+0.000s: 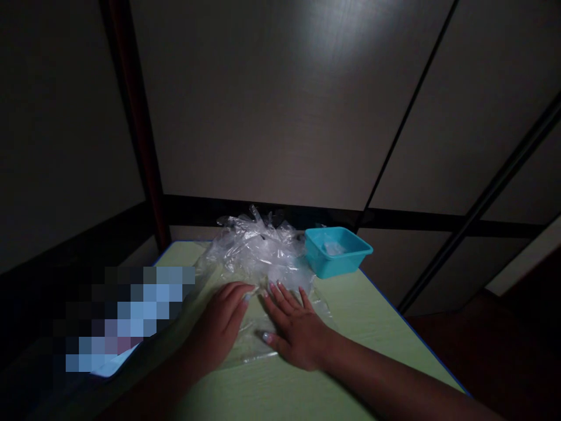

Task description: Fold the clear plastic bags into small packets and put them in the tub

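A clear plastic sheet or bag [254, 345] lies flat on the green table. My right hand [300, 333] rests on it with the palm down and the fingers spread. Just left of it, my left hand [223, 321] is curved over the plastic, thumb and fingertips near each other at its upper edge; whether they pinch any of it is hard to see. Beyond both hands sits a crumpled heap of thin clear plastic [263, 245], with shapes like glove fingers sticking up.
A turquoise basket [339, 266] with some clear plastic inside stands at the table's back right. The green table [372, 327] has a blue edge. Panelled doors [272, 117] rise behind it. A blurred-out bright object lies at the left.
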{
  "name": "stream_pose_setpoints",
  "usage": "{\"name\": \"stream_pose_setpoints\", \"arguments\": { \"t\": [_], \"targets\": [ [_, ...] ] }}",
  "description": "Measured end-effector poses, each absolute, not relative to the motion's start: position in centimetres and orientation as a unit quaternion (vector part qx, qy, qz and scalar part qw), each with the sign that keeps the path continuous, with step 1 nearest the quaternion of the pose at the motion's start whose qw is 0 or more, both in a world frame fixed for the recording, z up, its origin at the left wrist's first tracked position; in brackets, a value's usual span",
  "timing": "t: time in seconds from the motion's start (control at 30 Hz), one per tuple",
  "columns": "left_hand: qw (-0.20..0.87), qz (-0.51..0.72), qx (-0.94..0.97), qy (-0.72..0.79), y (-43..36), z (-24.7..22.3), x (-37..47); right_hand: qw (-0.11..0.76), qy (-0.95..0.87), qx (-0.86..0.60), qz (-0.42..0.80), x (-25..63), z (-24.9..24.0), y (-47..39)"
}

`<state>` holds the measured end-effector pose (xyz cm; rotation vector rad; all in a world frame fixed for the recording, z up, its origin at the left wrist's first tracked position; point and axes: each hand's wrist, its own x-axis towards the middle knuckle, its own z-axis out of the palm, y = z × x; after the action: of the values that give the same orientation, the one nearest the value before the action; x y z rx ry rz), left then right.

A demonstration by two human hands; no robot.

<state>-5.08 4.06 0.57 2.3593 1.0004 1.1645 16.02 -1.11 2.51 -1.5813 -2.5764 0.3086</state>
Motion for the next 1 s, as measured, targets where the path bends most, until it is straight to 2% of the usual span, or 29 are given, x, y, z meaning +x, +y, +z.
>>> {"name": "stream_pose_setpoints", "arguments": {
  "t": [0.2, 0.37, 0.47, 0.53, 0.6, 0.73, 0.9, 1.0],
  "targets": [
    [0.181, 0.489, 0.745, 0.416, 4.2, 1.7, -5.4, 0.065, -0.851, -0.508, 0.116, 15.8, 1.5, -0.7],
    [0.173, 0.442, 0.802, 0.361, 2.0, 1.8, -4.9, 0.067, -0.849, -0.513, 0.107, 16.3, 1.3, -0.8],
    [0.073, 0.299, 0.897, 0.317, 0.4, 0.3, -3.7, 0.071, -0.85, -0.513, 0.1, 16.4, 1.0, -0.8],
    [0.003, 0.231, 0.936, 0.265, 0.0, -1.2, -2.9, 0.067, -0.852, -0.51, 0.096, 16.5, 0.7, -0.6],
    [-0.05, 0.184, 0.942, 0.278, 0.1, -2.8, -2.3, 0.063, -0.854, -0.508, 0.092, 16.6, 0.3, -0.5],
    [-0.104, 0.167, 0.935, 0.295, 0.8, -4.3, -2.3, 0.057, -0.864, -0.493, 0.081, 17.1, -0.4, 0.0],
    [-0.212, 0.206, 0.907, 0.3, 0.9, -4.9, -2.9, 0.074, -0.883, -0.459, 0.068, 17.7, -1.4, 0.5],
    [-0.241, 0.219, 0.876, 0.357, 0.5, -5.9, -2.8, 0.083, -0.888, -0.449, 0.053, 17.9, -1.8, 0.7]
  ]
}}
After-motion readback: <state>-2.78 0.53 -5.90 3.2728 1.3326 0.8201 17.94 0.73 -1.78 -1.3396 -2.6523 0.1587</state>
